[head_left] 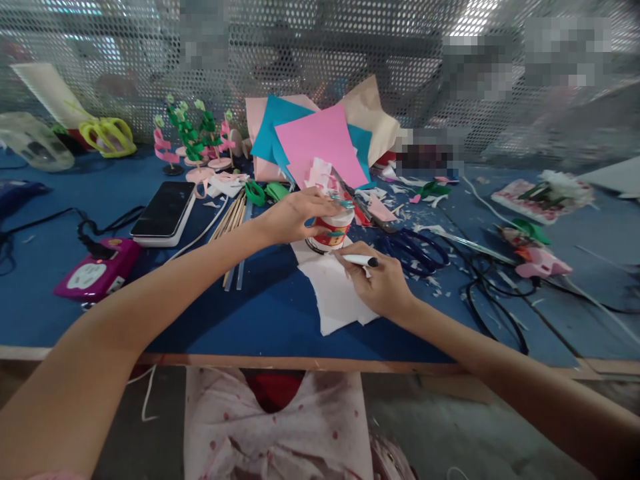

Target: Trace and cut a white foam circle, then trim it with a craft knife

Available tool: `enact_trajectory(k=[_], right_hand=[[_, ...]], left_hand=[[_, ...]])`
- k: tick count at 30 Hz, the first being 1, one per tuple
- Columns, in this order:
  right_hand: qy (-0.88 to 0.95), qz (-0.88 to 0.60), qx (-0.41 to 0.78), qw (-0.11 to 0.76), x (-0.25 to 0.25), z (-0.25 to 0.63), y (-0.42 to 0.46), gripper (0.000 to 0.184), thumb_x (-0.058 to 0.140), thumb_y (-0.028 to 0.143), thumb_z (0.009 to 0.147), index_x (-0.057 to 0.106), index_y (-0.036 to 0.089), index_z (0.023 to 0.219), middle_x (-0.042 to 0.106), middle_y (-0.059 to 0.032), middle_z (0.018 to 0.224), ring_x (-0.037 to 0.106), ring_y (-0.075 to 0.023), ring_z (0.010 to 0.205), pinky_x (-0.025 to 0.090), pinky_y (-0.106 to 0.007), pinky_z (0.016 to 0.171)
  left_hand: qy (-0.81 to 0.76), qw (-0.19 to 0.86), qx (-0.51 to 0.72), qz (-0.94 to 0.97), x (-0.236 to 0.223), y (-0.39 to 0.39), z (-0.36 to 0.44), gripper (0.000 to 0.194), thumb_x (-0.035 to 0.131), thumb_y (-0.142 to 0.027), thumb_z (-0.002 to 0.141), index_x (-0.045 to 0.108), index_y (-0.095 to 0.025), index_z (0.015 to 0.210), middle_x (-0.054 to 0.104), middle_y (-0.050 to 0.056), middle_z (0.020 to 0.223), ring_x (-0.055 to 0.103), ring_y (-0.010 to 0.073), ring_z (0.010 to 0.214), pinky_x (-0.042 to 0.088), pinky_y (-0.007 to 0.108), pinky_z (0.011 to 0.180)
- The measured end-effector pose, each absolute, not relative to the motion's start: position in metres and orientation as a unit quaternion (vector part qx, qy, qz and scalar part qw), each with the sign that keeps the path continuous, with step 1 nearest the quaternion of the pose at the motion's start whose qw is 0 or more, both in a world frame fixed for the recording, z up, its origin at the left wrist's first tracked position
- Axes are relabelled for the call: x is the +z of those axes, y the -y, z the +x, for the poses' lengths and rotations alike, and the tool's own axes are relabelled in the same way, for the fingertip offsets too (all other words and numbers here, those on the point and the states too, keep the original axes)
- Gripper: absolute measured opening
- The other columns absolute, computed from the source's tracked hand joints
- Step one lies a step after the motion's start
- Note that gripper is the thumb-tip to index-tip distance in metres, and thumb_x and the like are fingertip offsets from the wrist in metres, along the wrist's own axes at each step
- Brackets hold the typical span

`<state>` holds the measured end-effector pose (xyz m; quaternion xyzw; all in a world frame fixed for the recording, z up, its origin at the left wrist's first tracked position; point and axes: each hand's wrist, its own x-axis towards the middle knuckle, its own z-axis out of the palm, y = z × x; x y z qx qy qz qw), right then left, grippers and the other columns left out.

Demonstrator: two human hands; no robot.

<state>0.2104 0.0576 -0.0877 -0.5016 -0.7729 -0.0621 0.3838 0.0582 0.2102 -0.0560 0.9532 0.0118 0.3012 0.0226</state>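
My left hand [311, 212] is closed around a small red-and-white cup [336, 233], which stands on a piece of white paper [333, 297]. In my right hand [380, 280] is a white marker [359, 259] with a black end, its tip side pointing left to the foot of the cup. A dark curved line shows on the paper beside the cup's base. Part of the cup is hidden behind my left fingers. Blue-handled scissors [417, 250] lie right of the cup.
Coloured sheets [320, 140] lean against the mesh at the back. Thin wooden sticks [231, 230], a white box-like device [165, 213] and a purple power socket [99, 270] lie to the left. Small paper plants [193, 137] stand behind. Paper scraps and black cables [493, 287] lie right.
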Motion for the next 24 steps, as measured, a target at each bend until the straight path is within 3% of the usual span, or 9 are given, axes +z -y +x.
enact_trajectory(k=[12,24], right_hand=[[0.782,-0.439,-0.1,0.43,-0.078,0.207,-0.061,0.012,0.049,0.013,0.087,0.057,0.021,0.088,0.068,-0.0021,0.078,0.064,-0.0125,0.064,0.048,-0.023,0.057],[0.797,-0.445,-0.136,0.385,-0.091,0.192,-0.089,0.011,0.046,0.013,0.087,0.052,0.021,0.088,0.067,-0.002,0.078,0.063,-0.0147,0.066,0.047,-0.024,0.059]], left_hand=[[-0.027,0.021,0.297,0.954,-0.055,-0.208,0.057,0.033,0.062,-0.013,0.079,0.063,-0.02,0.111,0.069,0.004,0.111,0.06,0.0178,0.104,0.05,0.033,0.089],[-0.024,0.019,0.285,0.958,-0.055,-0.209,0.057,0.035,0.057,-0.013,0.081,0.062,-0.017,0.115,0.068,0.006,0.113,0.059,0.0185,0.106,0.047,0.033,0.094]])
